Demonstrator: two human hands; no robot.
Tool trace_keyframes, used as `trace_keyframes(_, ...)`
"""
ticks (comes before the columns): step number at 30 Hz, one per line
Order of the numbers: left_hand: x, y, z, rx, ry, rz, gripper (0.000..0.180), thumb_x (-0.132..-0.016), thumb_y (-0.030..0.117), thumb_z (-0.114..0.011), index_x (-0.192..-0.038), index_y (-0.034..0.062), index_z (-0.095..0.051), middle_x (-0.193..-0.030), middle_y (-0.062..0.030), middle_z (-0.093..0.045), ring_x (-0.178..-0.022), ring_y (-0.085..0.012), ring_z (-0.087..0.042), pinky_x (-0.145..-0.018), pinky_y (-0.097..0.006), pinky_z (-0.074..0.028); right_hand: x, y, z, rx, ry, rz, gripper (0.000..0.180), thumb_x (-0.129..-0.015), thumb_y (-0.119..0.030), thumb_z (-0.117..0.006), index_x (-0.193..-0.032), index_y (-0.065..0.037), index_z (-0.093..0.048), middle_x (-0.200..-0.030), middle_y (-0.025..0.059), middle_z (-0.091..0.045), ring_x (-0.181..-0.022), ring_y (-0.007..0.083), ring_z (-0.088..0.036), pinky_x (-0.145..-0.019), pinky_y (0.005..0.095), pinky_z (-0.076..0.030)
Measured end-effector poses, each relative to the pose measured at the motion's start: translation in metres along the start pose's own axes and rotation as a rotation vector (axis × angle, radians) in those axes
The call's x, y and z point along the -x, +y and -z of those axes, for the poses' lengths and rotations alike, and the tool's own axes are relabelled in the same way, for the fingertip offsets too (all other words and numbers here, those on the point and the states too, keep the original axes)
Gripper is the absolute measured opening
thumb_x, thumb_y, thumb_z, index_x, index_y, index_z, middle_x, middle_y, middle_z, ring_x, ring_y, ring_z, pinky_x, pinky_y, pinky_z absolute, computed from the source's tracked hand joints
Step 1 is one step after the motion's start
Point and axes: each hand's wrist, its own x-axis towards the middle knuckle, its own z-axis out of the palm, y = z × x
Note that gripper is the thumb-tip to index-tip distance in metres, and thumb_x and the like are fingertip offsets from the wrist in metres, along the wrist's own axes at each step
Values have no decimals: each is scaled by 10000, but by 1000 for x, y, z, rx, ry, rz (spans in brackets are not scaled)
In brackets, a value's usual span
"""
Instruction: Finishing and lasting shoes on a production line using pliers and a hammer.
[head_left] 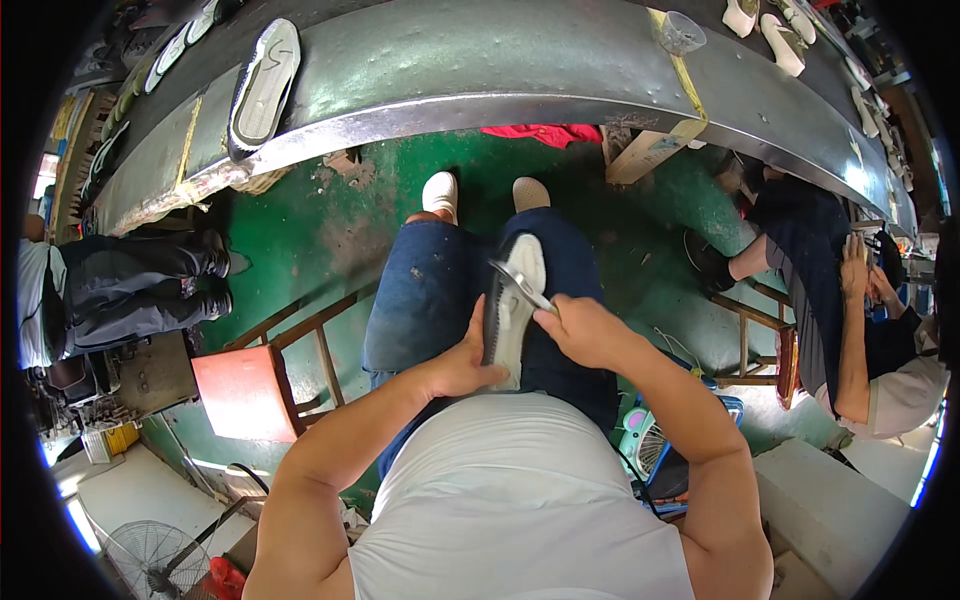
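Across my lap lies a shoe (512, 340), its pale underside facing up and a darker side edge showing on the left. My left hand (465, 362) grips it near its lower end, with the thumb and fingers along its left side. My right hand (582, 328) is closed round the handle of a metal hammer (520, 285). The hammer's curved head lies over the upper middle of the shoe; whether it touches is hard to see. Most of the handle is hidden inside my fist.
Ahead runs a metal-topped bench (480, 50) bearing another upturned shoe (265, 85), a clear plastic cup (680, 33) and white shoes (782, 45). A red stool (245, 393) stands at left, a green fan (640, 435) by my right side. Co-workers sit on both sides.
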Motion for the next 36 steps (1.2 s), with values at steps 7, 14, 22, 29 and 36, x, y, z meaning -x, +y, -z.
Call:
trace_keyframes(7,-36,12,2,-59,530,-77,915,-938,258,-671,-1546,-26,-49,-1404,-233,-462,-1278,-255,-491,-1093,-364,-383,28,66,-25,-643,-60,-324,461,-1080,-386,-384,-1035,32,-574,-856,97,-657,-705,161,-660,-593,304,-509)
trace_keyframes(14,-29,66,60,661,349,-27,567,-975,324,-639,-1394,-27,-485,-1207,-108,-634,-1072,-176,-615,-925,-330,-500,44,90,-31,-843,31,-473,488,-1079,-436,-352,-1105,-2,-572,-875,92,-672,-710,166,-678,-453,236,-411)
trace_keyframes(22,-10,322,228,-531,656,-405,592,-922,410,-676,-1264,-57,-553,-1079,-180,-704,-941,-225,-688,-838,-343,-544,33,98,-27,-903,-20,-462,562,-1054,-527,-346,-1087,-14,-574,-863,99,-666,-705,196,-689,-421,249,-396)
trace_keyframes(29,-136,410,331,-1921,999,29,647,-924,420,-619,-1412,27,-458,-1426,-151,-515,-1323,-346,-484,-1077,-481,-382,22,96,-18,-957,5,-523,573,-1064,-508,-317,-1073,6,-570,-862,128,-673,-705,228,-695,-420,259,-402)
trace_keyframes(36,-203,311,450,-1920,979,-121,600,-927,387,-598,-1390,15,-512,-1502,-149,-448,-1406,-357,-380,-1131,-518,-331,12,92,-10,-1011,-35,-558,501,-1087,-400,-298,-1089,25,-563,-880,131,-680,-724,215,-705,-425,252,-421)
